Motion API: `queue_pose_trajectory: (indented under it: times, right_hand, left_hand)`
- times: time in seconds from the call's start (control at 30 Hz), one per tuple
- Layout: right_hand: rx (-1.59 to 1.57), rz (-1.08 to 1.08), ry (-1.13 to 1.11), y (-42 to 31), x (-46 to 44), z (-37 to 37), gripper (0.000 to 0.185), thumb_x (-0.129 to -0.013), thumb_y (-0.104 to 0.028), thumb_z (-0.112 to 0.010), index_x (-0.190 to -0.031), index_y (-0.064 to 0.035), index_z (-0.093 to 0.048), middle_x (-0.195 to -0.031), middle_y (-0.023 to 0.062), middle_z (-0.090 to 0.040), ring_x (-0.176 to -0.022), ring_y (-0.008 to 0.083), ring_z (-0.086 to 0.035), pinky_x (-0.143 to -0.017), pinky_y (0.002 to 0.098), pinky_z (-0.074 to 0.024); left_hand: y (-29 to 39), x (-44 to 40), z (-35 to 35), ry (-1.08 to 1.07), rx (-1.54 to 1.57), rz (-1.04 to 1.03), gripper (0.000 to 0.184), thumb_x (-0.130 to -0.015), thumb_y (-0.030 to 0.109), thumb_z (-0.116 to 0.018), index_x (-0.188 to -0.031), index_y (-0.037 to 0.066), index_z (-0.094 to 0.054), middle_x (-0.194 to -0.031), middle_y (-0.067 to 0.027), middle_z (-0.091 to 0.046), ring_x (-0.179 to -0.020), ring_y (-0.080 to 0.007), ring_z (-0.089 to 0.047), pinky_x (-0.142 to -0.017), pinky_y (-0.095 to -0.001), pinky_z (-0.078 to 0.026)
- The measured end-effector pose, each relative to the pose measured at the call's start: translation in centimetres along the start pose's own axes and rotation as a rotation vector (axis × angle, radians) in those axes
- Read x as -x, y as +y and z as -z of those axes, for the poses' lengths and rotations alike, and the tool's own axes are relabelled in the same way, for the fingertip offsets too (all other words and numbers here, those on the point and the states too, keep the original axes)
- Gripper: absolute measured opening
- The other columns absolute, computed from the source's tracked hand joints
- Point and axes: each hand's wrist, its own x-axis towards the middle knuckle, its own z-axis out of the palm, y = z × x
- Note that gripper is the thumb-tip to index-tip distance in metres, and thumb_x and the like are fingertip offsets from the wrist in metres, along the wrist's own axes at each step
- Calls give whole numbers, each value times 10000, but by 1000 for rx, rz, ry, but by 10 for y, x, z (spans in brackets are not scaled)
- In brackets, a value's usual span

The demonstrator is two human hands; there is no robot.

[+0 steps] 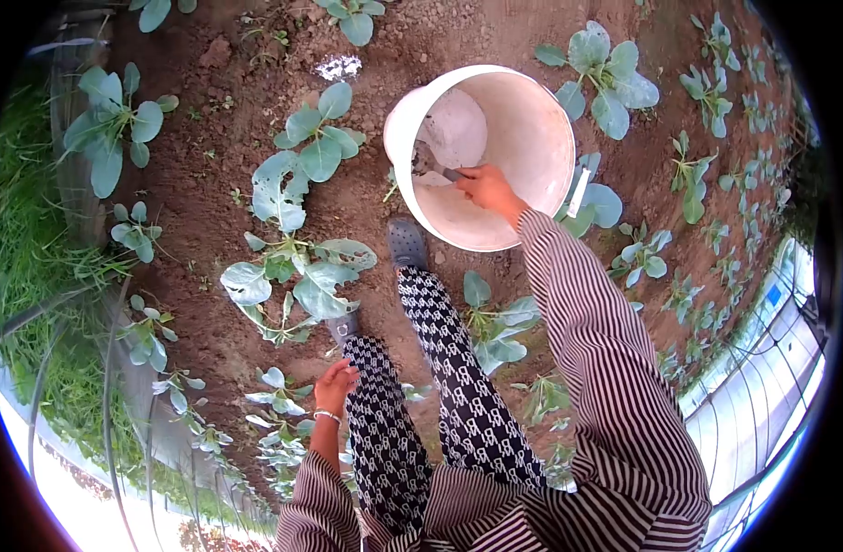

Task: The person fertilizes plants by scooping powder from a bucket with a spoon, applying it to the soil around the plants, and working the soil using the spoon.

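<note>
Inside a large white bucket (532, 110), tipped toward me among the plants, my right hand (490, 191) is closed around the dark handle of what looks like a small trowel (453, 174). Its blade end is at the whitish-grey material (454, 124) on the bucket's bottom, partly blending with it. My left hand (332, 386), with a light bracelet on the wrist, hangs beside my left leg. Its fingers are loosely bent and hold nothing I can see. The nearest plant to it is a broad-leaved one with holes in its leaves (288, 262).
Leafy seedlings stand in rows in brown soil (201, 166); one plant (610, 78) grows right of the bucket. A white patch (338, 67) lies on the soil. A white strip (578, 191) is by the bucket's rim. Grass (35, 221) and a low border run along the left.
</note>
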Motion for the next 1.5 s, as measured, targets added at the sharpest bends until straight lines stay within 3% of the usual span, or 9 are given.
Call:
queue_pose_trajectory:
  times: [0.4, 0.63, 0.67, 0.7, 0.77, 0.87, 0.9, 1.13, 1.5]
  right_hand:
    - [-585, -300, 115, -94, 112, 57, 441, -854, -129, -617, -1285, -58, -557, -674, 14, -569, -448, 45, -405, -370, 198, -293]
    - [-725, -362, 224, -62, 151, 50, 459, -869, -177, -599, -1313, -90, -523, -686, -8, -520, -431, 46, -362, -347, 181, -256]
    - [-759, -336, 202, -64, 158, 50, 226, -897, -184, -584, -1091, -68, -573, -710, -4, -539, -431, 32, -382, -335, 175, -268]
    - [-731, -284, 255, -71, 168, 44, 494, -893, -166, -574, -1360, -51, -459, -710, 2, -531, -441, 37, -380, -351, 179, -276]
    - [-702, -246, 267, -77, 186, 42, 502, -895, -155, -567, -1367, -38, -444, -713, 10, -531, -440, 38, -389, -354, 174, -290]
    - [-602, -198, 331, -94, 211, 36, 526, -892, -142, -567, -1383, -29, -419, -716, 23, -531, -439, 43, -387, -356, 182, -289]
    - [-571, -192, 312, -100, 223, 29, 531, -889, -139, -569, -1385, -27, -417, -716, 28, -534, -440, 46, -387, -360, 186, -290]
    - [-402, -113, 102, -118, 269, -67, 547, -863, -115, -591, -1371, 6, -425, -728, 65, -574, -452, 65, -401, -384, 198, -309]
    - [-632, -394, -337, -78, 215, -390, 499, -906, -98, -536, -1381, -10, -406, -742, 72, -579, -470, 58, -396, -390, 188, -301]
  left_hand:
    - [38, 30, -16, -35, 32, -123, 310, -896, 131, -546, -1187, 27, -576, -1004, -93, -664, -869, -182, -663, -720, -287, -541]
    - [25, 39, -3, 298, -470, -415, 243, -731, 215, -776, -750, 67, -584, -667, -6, -610, -594, -96, -528, -574, -285, -456]
    - [30, 46, -3, 292, -400, -369, 267, -717, 246, -790, -711, 68, -592, -641, 3, -602, -594, -90, -527, -570, -278, -446]
    - [33, 51, -4, 339, -394, -385, 271, -703, 262, -801, -699, 74, -607, -631, 9, -604, -607, -79, -536, -588, -270, -459]
    - [24, 48, 3, 221, -368, -357, 305, -722, 306, -774, -951, 118, -701, -981, -105, -684, -885, -197, -660, -785, -319, -515]
    - [-12, 31, -1, 408, -653, -616, 527, -748, 349, -742, -1218, 158, -601, -1357, -230, -452, -1196, -330, -518, -969, -379, -441]
    - [-8, 44, 8, 209, -637, -335, 739, -776, 379, -696, -1416, 184, -380, -1522, -235, -125, -1379, -377, -244, -1085, -369, -314]
    - [-107, 36, 78, 377, -693, -298, 749, -765, 369, -692, -1410, 175, -363, -1522, -195, -158, -1381, -398, -205, -1100, -487, -249]
    - [-284, 35, 141, 232, -551, -153, 810, -748, 420, -673, -1435, 180, -318, -1526, -129, -199, -1367, -322, -279, -1018, -532, -342]
